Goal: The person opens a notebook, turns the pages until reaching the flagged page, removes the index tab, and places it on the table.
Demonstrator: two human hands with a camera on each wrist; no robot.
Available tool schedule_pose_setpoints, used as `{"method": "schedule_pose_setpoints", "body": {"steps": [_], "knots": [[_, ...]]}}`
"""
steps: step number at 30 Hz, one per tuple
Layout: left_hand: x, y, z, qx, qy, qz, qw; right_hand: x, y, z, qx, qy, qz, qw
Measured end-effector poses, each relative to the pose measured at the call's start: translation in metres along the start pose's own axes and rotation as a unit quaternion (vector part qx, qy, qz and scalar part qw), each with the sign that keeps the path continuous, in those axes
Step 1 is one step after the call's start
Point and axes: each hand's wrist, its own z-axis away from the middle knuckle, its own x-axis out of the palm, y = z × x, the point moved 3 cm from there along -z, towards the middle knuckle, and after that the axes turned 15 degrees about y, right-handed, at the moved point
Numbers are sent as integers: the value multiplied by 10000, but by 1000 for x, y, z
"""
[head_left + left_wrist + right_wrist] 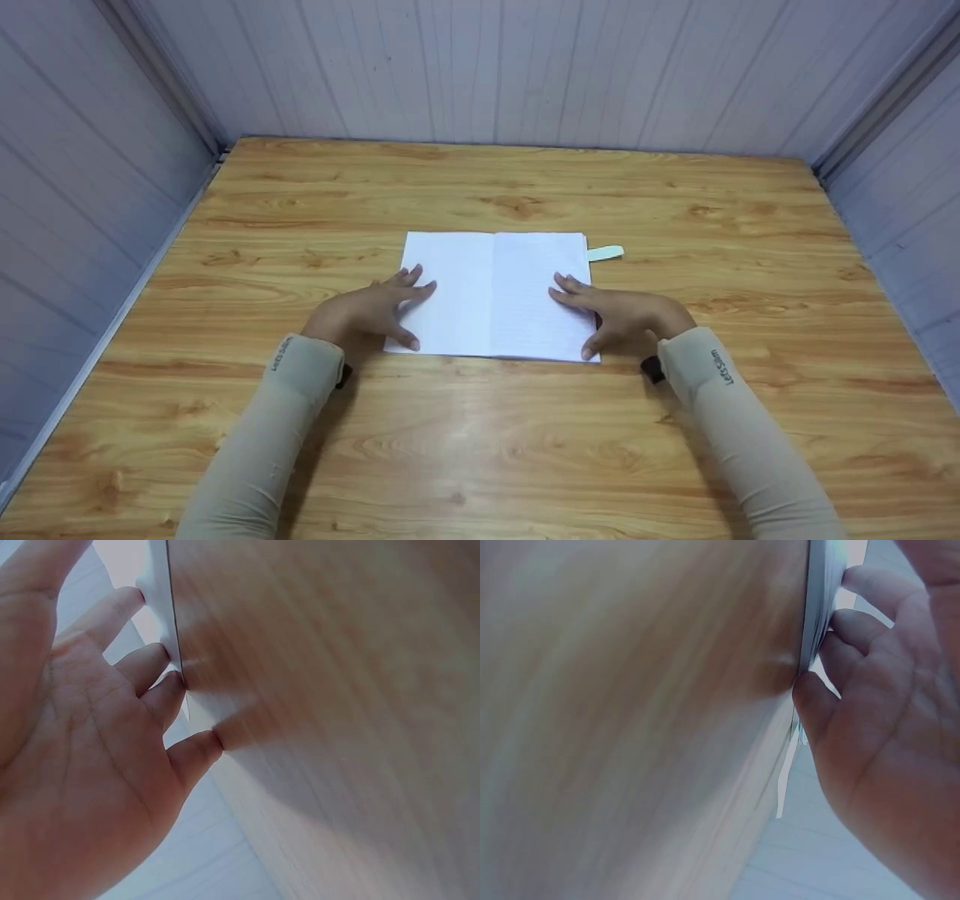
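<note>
The wood-grained bench [457, 435] runs beneath both hands. Between them, the book [493, 307] lies open and flat: white, with a straight crease down the middle; the page under the right hand seems faintly ruled, though glare makes that uncertain. Its stack looks thicker on that side, a thin sheet by the other. The left hand [375, 306] and right hand [619, 309] rest fingers apart on the outer edges. Ahead of the right fingers, a pale green tab [606, 253] juts out.
</note>
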Motion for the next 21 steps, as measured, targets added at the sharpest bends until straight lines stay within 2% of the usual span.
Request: {"method": "schedule_pose_setpoints", "body": {"steps": [14, 21], "knots": [[1, 0, -1, -139, 39, 76, 9999, 0, -1, 0, -54, 56, 91, 9999], [1, -2, -2, 180, -15, -133, 9997, -1, -1, -2, -106, 89, -8, 9999]]}}
